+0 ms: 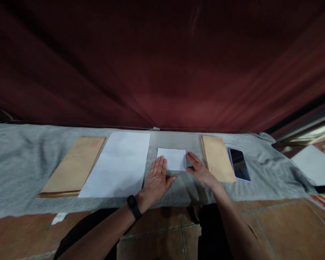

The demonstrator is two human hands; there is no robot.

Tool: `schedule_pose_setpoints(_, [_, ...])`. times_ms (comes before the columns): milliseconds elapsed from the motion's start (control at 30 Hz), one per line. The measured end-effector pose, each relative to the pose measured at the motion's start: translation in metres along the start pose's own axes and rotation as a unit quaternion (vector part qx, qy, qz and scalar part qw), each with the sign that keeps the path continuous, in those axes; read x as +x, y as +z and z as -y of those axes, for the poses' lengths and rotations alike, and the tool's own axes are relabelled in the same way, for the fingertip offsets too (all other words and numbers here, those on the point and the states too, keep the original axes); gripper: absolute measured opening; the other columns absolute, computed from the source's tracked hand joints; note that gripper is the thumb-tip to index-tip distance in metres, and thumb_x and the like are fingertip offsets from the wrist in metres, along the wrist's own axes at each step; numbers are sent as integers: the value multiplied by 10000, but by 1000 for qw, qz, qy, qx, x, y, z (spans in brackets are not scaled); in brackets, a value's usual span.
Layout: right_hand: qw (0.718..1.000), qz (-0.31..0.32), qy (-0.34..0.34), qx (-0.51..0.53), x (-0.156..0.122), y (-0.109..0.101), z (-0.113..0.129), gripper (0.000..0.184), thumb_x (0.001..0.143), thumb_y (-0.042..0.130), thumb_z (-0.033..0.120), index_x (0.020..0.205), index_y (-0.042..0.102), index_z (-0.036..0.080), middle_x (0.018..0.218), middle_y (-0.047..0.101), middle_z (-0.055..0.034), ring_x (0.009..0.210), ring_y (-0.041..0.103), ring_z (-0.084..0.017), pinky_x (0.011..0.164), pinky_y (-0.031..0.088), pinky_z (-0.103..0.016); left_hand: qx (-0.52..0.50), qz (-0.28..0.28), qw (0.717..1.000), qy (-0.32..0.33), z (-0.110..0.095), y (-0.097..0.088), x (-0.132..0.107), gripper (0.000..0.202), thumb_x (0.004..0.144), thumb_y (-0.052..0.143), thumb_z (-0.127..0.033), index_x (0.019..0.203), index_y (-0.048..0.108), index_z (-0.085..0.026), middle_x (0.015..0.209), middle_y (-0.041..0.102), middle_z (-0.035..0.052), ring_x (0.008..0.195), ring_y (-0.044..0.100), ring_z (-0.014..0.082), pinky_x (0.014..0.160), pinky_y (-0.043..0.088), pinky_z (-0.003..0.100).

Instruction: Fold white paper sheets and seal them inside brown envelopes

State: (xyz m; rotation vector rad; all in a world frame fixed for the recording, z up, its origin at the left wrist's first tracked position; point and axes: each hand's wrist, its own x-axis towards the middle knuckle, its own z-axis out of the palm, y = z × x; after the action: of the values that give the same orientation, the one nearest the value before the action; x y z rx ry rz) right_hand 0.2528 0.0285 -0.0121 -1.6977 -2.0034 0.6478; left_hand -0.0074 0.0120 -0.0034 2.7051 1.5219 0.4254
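Observation:
A small white piece of paper, apparently folded (172, 159), lies flat on the grey cloth between my hands. My left hand (157, 177) is spread flat, its fingertips on the paper's lower left corner and its thumb stretched out to the right. At the paper's right edge, my right hand (198, 169) rests with fingers extended and thumb apart, holding nothing. Left of my left hand is a large white sheet of paper (119, 162). Just beyond my right hand lies a stack of brown envelopes (219, 159).
Another stack of brown envelopes (74, 166) lies at the left, beside the large sheet. A smartphone (239, 164) is right of the right-hand envelopes. The grey cloth (271, 169) covers the long work surface. A dark red curtain (162, 72) hangs behind, above a tiled floor (287, 227).

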Motion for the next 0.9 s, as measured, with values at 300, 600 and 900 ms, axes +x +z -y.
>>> schedule_pose_setpoints(300, [997,-29,-62,25,0,27,67,626,1042,275,527,1539,382,164,1598,377,-110,1506,291,-219,1251,261,-463,-4,-14,1000,18,-16,-2,26,586,1002,313,-260,1536,287,-22,1609,318,200,1515,253,262,1232,251,451])
schedule_pose_setpoints(600, [994,-28,-51,-96,-2,54,74,626,1059,226,474,1577,279,126,1631,288,-138,1527,229,-246,1250,200,-498,28,0,999,15,-3,22,34,622,935,349,-167,1537,281,-29,1607,309,219,1516,241,284,1218,250,493])
schedule_pose_setpoints(900, [974,-83,-15,-212,-3,49,59,571,1057,292,379,1558,321,105,1619,316,-140,1503,282,-287,1219,229,-499,14,-2,998,-60,5,14,39,592,1010,328,-302,1537,299,-34,1609,312,201,1521,224,282,1230,235,475])
